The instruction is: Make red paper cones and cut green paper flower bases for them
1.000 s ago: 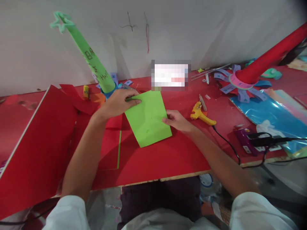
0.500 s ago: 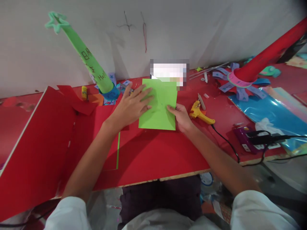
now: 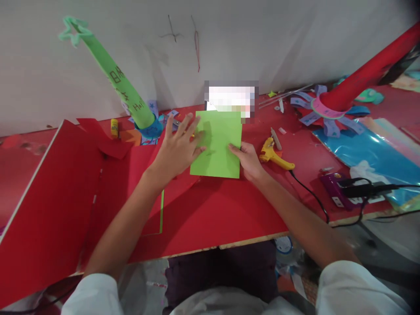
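Note:
A plain light-green sheet of card (image 3: 219,131) is held up above the red table (image 3: 223,214). My right hand (image 3: 251,162) pinches its right edge, thumb on the near face and fingers behind. At the card's left edge is my left hand (image 3: 179,148), fingers spread apart, thumb tip by the card; whether it touches cannot be made out. To the left stands a large open red folder or box (image 3: 49,201), with a red sheet edged by a green strip (image 3: 161,214) beside it, partly under my left forearm.
A yellow glue gun (image 3: 275,155) with a black cable lies right of the card. Farther right are a purple power strip (image 3: 337,188) and blue plastic film (image 3: 357,153). Behind stand a green paper tube (image 3: 121,83), a red tube (image 3: 364,74) and a glue stick (image 3: 114,127).
My left hand has drawn slightly left, off the front of the green card, its fingers more upright. The right hand keeps its hold, and the card's top edge sits slightly lower.

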Demonstrator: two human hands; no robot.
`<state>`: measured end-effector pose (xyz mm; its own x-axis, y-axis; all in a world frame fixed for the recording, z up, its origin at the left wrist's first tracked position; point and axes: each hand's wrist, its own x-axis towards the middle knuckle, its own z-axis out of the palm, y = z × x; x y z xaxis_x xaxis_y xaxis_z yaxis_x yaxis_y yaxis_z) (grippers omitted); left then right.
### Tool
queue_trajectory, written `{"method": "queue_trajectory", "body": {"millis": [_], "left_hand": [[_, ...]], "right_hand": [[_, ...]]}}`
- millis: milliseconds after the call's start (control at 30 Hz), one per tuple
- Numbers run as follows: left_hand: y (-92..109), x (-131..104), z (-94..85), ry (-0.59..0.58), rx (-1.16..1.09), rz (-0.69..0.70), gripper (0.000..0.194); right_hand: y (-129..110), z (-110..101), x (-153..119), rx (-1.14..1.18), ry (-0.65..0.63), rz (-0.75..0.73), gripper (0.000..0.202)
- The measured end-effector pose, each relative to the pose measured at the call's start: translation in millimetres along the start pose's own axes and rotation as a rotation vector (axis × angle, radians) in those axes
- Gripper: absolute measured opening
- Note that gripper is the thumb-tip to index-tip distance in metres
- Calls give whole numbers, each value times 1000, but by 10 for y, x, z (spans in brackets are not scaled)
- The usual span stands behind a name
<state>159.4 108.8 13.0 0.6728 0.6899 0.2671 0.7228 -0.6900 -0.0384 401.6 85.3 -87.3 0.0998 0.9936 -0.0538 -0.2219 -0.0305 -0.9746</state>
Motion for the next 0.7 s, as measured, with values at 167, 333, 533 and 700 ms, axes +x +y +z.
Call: {"method": "queue_trajectory", "body": {"millis": [167, 333, 533, 700], "left_hand": [[33, 7, -5, -4, -41, 21, 56], [132, 6, 109, -15, -151, 176, 52], [-117, 50, 110, 201, -154, -92, 51], [-31, 85, 87, 63, -141, 163, 46]], "right_hand": [[3, 1, 6, 22, 26, -64, 43], [-48, -4, -20, -13, 16, -76, 39], [-35, -37, -24, -175, -47, -70, 44], [-93, -35, -50, -134, -41, -64, 44]]}}
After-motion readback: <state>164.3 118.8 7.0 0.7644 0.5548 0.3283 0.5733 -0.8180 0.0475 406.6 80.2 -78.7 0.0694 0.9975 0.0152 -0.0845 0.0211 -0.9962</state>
